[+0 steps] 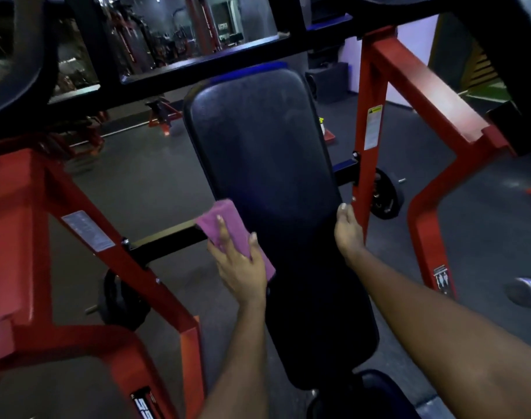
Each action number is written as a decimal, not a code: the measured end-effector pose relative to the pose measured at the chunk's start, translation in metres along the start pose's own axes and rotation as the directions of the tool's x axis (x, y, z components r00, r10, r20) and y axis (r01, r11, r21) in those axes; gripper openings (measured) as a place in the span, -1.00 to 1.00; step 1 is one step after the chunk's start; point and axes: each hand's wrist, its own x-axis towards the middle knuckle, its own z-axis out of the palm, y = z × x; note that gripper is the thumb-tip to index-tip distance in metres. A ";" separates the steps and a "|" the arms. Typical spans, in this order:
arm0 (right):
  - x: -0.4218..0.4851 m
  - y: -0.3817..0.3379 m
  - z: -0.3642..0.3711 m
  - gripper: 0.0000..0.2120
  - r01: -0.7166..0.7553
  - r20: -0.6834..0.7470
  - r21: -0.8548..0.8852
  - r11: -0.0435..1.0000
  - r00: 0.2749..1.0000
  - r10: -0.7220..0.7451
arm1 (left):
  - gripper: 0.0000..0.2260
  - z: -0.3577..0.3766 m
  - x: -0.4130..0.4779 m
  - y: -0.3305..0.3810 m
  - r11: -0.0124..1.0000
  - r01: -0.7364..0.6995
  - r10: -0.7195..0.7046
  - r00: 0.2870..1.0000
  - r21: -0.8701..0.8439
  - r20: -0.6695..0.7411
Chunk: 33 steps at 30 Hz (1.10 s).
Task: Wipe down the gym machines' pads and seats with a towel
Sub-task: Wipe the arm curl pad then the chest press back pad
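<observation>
A long black back pad (267, 176) of a red-framed gym machine runs down the middle of the head view. My left hand (240, 267) presses a folded pink towel (225, 225) against the pad's left edge, fingers laid straight over the cloth. My right hand (347, 234) holds the pad's right edge; the thumb lies on top and the fingers are hidden behind the pad. A second black seat pad (376, 394) shows at the bottom, partly cut off.
Red steel frame arms (409, 83) flank the pad on both sides. Black weight plates hang at the left (119, 300) and right (386, 195). A black crossbar (197, 68) spans overhead. Dark rubber floor (143, 176) lies beneath, with other machines far behind.
</observation>
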 end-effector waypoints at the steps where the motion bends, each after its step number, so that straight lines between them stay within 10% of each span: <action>1: 0.002 0.004 0.002 -0.42 0.004 -0.011 0.000 1.000 1.000 -0.004 | -0.33 0.004 -0.025 -0.016 0.999 0.034 -0.034 0.999 0.004 0.027; 7: -0.006 0.022 -0.003 -0.50 0.150 0.025 0.079 0.986 0.988 -0.152 | -0.34 0.006 -0.153 -0.091 0.992 0.126 -0.126 0.971 0.016 0.204; 17: -0.047 0.148 -0.021 -0.60 0.062 0.047 0.032 0.998 0.997 -0.063 | -0.41 0.006 -0.066 -0.044 0.981 0.051 -0.054 0.998 -0.186 -0.011; 28: -0.042 0.176 -0.023 -0.59 0.148 0.058 0.022 0.989 0.987 -0.150 | -0.43 0.007 -0.220 -0.118 0.884 0.462 -0.438 0.872 -0.075 0.216; 33: -0.061 0.195 -0.040 -0.69 0.064 -0.004 0.017 0.998 0.998 -0.064 | -0.44 0.005 -0.178 -0.109 0.925 0.302 -0.274 0.951 -0.231 0.147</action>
